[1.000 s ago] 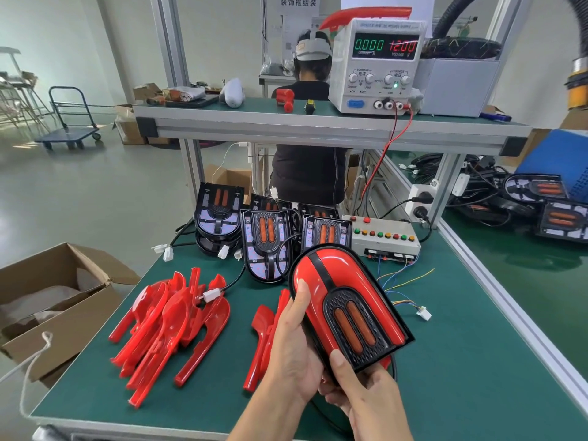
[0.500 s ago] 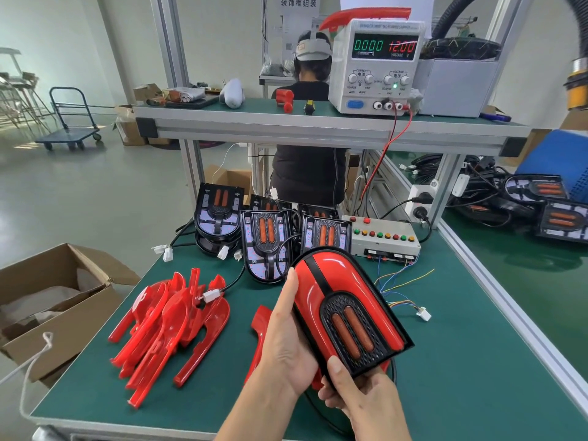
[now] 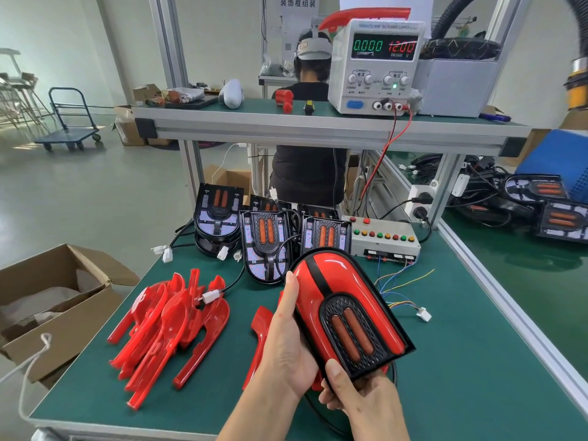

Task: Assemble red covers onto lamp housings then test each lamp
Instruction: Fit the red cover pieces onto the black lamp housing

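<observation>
Both hands hold one lamp (image 3: 345,308) with a red cover fitted on its black housing, tilted above the green table. My left hand (image 3: 289,342) lies flat along its left side, thumb up the edge. My right hand (image 3: 356,394) grips its near end, thumb on the black grille. A pile of loose red covers (image 3: 165,326) lies at the left. Several uncovered lamp housings (image 3: 265,246) stand behind. The test box (image 3: 383,240) with coloured buttons sits at the back, its loose wires (image 3: 401,288) trailing to a white plug.
A power supply (image 3: 375,65) reading 12.00 V stands on the upper shelf. An open cardboard box (image 3: 54,300) sits off the table's left edge. More lamps (image 3: 550,205) lie on the right bench. A person sits behind the shelf.
The lamp has dropped slightly and turned a little in my hands. My left thumb has straightened up along its left edge.
</observation>
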The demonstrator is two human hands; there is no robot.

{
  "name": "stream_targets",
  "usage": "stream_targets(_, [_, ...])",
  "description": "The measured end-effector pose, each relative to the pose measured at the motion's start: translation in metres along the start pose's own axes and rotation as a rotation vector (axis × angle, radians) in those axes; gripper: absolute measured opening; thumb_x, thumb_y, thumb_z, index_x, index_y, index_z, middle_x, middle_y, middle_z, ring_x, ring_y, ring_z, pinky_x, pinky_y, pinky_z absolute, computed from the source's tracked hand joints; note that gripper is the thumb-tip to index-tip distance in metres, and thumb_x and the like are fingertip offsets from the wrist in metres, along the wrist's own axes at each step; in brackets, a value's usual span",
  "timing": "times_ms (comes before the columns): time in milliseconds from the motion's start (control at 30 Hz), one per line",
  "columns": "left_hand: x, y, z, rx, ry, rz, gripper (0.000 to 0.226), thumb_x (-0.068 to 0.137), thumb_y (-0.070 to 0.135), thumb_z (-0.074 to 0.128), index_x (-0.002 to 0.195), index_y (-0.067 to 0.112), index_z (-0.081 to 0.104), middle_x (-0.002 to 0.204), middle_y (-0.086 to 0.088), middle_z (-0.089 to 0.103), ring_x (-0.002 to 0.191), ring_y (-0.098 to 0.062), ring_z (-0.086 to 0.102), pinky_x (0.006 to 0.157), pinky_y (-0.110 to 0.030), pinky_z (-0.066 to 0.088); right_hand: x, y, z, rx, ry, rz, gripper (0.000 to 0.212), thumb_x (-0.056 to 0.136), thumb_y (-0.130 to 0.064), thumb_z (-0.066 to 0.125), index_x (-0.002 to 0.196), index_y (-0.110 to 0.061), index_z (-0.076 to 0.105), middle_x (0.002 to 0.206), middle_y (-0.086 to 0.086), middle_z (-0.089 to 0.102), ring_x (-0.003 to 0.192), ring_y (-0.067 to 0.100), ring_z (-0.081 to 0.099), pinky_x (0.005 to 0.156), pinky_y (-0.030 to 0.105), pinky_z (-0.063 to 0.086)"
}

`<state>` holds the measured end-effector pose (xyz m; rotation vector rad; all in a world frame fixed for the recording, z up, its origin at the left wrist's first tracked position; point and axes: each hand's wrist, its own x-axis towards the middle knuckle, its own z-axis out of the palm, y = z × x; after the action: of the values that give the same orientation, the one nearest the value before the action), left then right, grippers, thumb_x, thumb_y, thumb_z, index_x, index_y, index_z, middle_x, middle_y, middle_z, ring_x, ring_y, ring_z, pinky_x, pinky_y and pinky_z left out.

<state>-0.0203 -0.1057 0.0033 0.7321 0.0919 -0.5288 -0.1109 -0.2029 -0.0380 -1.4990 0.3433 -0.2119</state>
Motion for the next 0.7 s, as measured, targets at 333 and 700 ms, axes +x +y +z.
stream_targets(333, [0.003,-0.003,0.0,-0.037,0.009,-0.026,0.066,0.075,0.067,0.063,0.099,0.008,0.082,0.111,-0.02,0.074,0.093,-0.033,0.075,0.067,-0.042,0.062,0.001,0.008,0.003,0.002,0.027,0.02,0.022,0.083,-0.015,0.079,0.095,0.001,0.071,0.068,0.019,0.073,0.057,0.031,0.07,0.056,0.033,0.054])
stream_targets(700, [0.002,-0.006,0.006,-0.013,0.087,-0.006,0.073,0.063,0.073,0.069,0.1,0.011,0.082,0.109,-0.019,0.075,0.094,-0.034,0.075,0.068,-0.044,0.062,-0.001,0.003,0.002,0.078,-0.002,0.034,0.047,0.065,-0.035,0.08,0.094,0.001,0.071,0.068,0.023,0.072,0.056,0.031,0.069,0.054,0.029,0.054])
